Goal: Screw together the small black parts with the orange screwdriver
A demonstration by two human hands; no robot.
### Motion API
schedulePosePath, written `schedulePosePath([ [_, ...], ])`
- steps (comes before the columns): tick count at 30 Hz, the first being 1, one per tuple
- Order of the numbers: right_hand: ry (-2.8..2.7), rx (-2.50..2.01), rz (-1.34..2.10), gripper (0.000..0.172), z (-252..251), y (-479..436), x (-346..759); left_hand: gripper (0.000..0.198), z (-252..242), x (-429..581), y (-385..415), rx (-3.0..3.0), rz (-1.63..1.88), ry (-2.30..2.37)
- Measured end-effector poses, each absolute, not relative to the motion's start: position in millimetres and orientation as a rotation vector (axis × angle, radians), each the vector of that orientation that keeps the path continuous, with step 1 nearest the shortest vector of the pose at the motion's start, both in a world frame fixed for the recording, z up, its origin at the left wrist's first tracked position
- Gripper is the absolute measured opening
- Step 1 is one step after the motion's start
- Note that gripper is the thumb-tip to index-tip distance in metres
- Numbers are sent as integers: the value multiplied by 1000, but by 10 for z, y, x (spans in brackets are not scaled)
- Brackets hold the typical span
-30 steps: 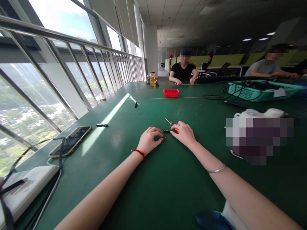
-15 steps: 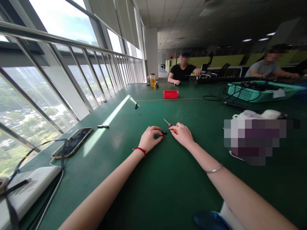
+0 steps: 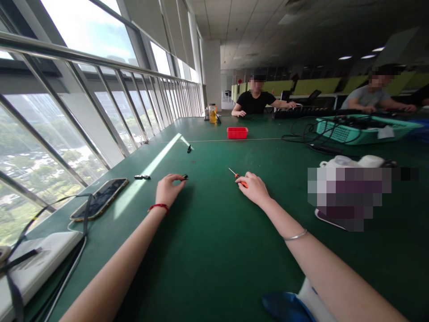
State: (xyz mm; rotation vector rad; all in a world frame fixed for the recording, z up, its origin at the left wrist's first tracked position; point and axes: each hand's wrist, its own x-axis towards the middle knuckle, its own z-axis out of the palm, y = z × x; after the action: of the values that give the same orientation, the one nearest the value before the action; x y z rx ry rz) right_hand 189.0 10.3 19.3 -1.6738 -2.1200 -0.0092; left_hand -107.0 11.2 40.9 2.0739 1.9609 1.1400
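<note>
Between the thumb and fingers of my left hand (image 3: 168, 188) is a small black part (image 3: 184, 177), too small to name more closely. This hand is left of centre over the green table (image 3: 201, 250). Closed round the orange handle of a screwdriver (image 3: 237, 175) is my right hand (image 3: 254, 189), to the right of centre. The thin metal shaft points away and to the left. One small black piece (image 3: 142, 177) lies on the table left of my left hand. Another black piece (image 3: 189, 149) lies farther off, beyond that hand.
A phone (image 3: 100, 199) and a white power strip (image 3: 40, 264) with cables lie at the left. Ahead are a red box (image 3: 237, 133) and a jar (image 3: 212, 114). At the right stand a green basket (image 3: 358, 134) and a partly blurred white bundle (image 3: 348, 192). Two people sit across.
My left hand has picked up the small black part from the table and moved left with it. My right hand stays nearly in place with the screwdriver.
</note>
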Motion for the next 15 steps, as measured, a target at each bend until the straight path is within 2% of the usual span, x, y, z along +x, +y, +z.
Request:
schedulePosePath([
  [4, -2122, -1678, 1, 24, 193, 105, 1888, 31, 421, -1564, 18, 1824, 1025, 2354],
  [9, -2126, -1681, 17, 25, 189, 114, 1893, 34, 422, -1607, -112, 1826, 833, 2521],
  [15, -2143, -1669, 34, 25, 204, 118, 1908, 34, 425, -1651, -60, 1781, 1068, 2524],
])
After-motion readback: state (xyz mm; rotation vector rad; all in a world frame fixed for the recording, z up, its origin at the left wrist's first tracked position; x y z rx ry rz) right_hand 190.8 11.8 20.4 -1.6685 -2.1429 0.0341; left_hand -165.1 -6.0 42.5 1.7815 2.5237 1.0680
